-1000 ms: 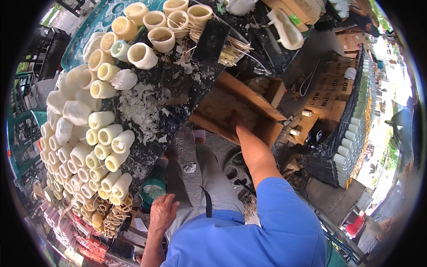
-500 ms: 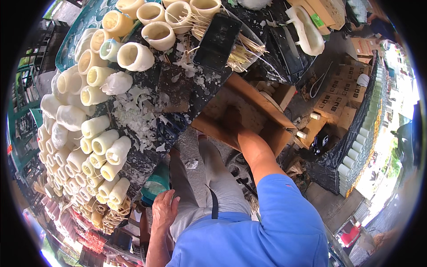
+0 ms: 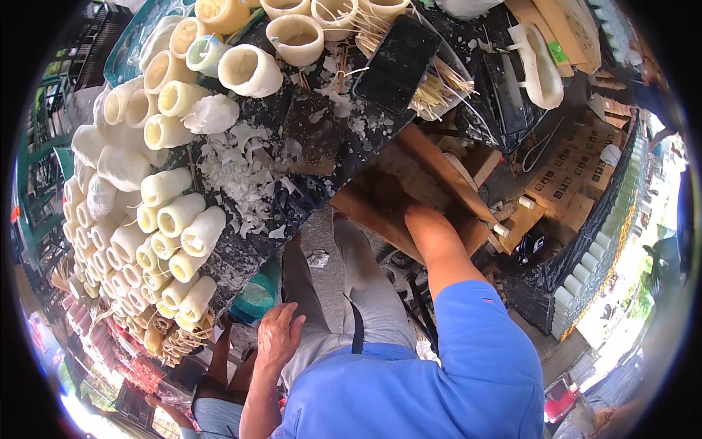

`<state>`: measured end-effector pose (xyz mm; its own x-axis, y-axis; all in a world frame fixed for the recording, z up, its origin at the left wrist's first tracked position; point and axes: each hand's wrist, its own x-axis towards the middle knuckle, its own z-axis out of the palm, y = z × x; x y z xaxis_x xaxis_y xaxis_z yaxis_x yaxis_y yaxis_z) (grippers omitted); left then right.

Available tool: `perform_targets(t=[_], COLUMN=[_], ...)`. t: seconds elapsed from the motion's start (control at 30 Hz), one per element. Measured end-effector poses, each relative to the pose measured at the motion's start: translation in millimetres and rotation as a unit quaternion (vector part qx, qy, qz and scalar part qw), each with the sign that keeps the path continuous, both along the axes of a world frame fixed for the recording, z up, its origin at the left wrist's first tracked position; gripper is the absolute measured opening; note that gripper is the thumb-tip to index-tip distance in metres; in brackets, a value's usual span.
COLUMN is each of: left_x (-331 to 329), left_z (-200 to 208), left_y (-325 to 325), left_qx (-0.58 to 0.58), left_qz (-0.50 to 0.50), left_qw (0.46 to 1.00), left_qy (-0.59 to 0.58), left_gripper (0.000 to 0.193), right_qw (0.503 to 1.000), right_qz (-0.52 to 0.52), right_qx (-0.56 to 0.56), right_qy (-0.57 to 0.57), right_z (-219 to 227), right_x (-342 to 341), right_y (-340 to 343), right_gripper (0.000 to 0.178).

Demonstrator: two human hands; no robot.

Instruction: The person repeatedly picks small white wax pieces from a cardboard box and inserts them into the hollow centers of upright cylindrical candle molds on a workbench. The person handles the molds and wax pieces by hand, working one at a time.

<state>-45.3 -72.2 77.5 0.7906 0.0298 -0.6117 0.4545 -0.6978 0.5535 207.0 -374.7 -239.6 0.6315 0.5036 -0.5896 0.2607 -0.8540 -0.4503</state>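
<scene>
My right hand reaches down into a brown cardboard box beside the table. Deep shadow hides its fingers and anything they touch. In front of my lap, next to a teal bucket, hovers my left hand; its thumb stands apart from loosely bent fingers, and nothing is in it. Many cream wax cups and hollow wax cylinders crowd the table to the left. White wax scraps lie scattered on its dark top, near a brown flat plate.
A black phone lies by a bundle of thin wicks at the table's edge. Beyond is a long hollow wax piece. Stacked cartons stand to the right. Another person is at the lower left.
The view has shifted, so the table and box sit differently in it. My right arm stays in the box and my left hand stays by my lap. Another person has appeared at lower left.
</scene>
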Motion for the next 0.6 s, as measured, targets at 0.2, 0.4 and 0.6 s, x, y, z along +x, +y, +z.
perform_targets(t=[0.2,0.4,0.6], left_x=[-3.3,-5.4,-9.5], left_z=[-1.9,-0.1,-1.6], left_y=[-3.0,-5.1,-10.4], left_qx=[0.003,0.007,0.006], left_qz=[0.002,0.010,0.011], left_qw=[1.000,1.000,1.000], left_qy=[0.002,-0.001,-0.011], left_gripper=[0.034,0.034,0.033], right_qw=[0.999,0.994,0.938], right_qz=[0.030,-0.044,-0.119], right_qx=[0.003,0.060,0.288], right_qy=[0.027,0.076,0.151], right_z=[18.6,-2.0,-46.9], right_x=[13.7,5.2,2.3], right_y=[5.0,-8.0,-13.1], right_gripper=[0.044,0.046,0.041])
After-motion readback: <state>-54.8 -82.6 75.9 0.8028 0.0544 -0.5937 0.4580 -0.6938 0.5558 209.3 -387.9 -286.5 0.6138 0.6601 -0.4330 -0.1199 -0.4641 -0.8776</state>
